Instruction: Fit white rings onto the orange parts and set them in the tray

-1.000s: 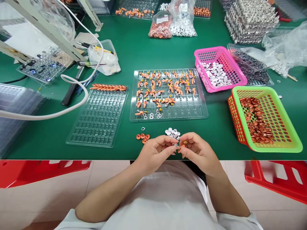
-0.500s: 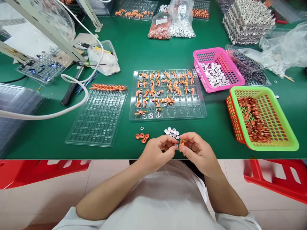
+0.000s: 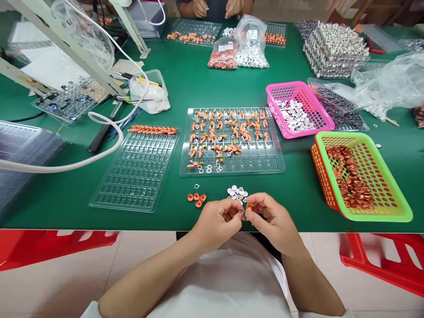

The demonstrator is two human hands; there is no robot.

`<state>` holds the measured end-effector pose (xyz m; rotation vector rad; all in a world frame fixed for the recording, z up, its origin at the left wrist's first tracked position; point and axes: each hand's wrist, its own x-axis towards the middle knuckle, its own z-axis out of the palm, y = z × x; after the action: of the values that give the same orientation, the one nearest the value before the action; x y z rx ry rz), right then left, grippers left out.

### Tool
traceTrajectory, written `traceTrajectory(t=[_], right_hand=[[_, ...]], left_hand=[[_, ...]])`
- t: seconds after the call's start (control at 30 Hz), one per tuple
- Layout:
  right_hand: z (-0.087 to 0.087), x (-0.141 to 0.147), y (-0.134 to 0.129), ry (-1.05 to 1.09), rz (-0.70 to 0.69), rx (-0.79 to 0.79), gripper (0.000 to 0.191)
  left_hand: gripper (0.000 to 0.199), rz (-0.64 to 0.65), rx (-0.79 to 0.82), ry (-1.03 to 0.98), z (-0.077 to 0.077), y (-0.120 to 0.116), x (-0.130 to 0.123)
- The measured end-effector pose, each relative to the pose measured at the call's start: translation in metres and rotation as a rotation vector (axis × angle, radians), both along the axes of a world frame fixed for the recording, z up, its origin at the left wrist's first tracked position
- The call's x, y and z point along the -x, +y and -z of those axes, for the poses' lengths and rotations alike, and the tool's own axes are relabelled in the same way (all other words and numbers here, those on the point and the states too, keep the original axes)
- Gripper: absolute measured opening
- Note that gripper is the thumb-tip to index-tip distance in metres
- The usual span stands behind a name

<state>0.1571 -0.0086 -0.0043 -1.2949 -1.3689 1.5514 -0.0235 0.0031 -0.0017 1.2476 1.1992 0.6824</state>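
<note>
Close to the table's front edge, my left hand (image 3: 221, 220) pinches a tiny silvery part, mostly hidden by the fingers. My right hand (image 3: 270, 221) grips a small orange piece with a yellow bit (image 3: 251, 206) on it, held against the left fingertips. Just beyond the hands lies a pile of white discs (image 3: 236, 192). To its left are several orange cupped discs (image 3: 198, 198) and one small pale ring (image 3: 196, 186). Behind these stands a clear compartment tray (image 3: 258, 166) with rows of curved orange pieces and some loose rings.
At left lies another clear tray (image 3: 127, 176), with a hammer (image 3: 99, 138) and a white cable (image 3: 66, 169) beyond. Right are a pink basket (image 3: 321, 115) of white discs and a green basket (image 3: 394, 194) of copper-coloured discs. Bags (image 3: 225, 55) lie behind; another person's hands (image 3: 200, 8) show at the far edge.
The camera view has tilted up, so everything sits lower and the other person's hands have come into view. My hands keep the same hold, fingertips together.
</note>
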Motion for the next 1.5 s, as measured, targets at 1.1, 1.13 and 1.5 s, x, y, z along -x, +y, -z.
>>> traceTrajectory(t=[1.1,1.13,1.5], right_hand=[[0.0018,0.0064,-0.0025,-0.047,0.065,-0.069,0.017],[0.0012,0.0066,-0.0025,-0.056,0.060,-0.077,0.017],[0.0008,0.0093,0.0022,-0.113,-0.006,-0.155,0.016]], left_hand=[[0.009,-0.038,0.165,-0.099,-0.0012,0.0018,0.0054],[0.008,-0.036,0.155,-0.084,-0.0021,0.0021,0.0050],[0.011,-0.009,-0.052,0.063,0.0015,0.0029,0.0035]])
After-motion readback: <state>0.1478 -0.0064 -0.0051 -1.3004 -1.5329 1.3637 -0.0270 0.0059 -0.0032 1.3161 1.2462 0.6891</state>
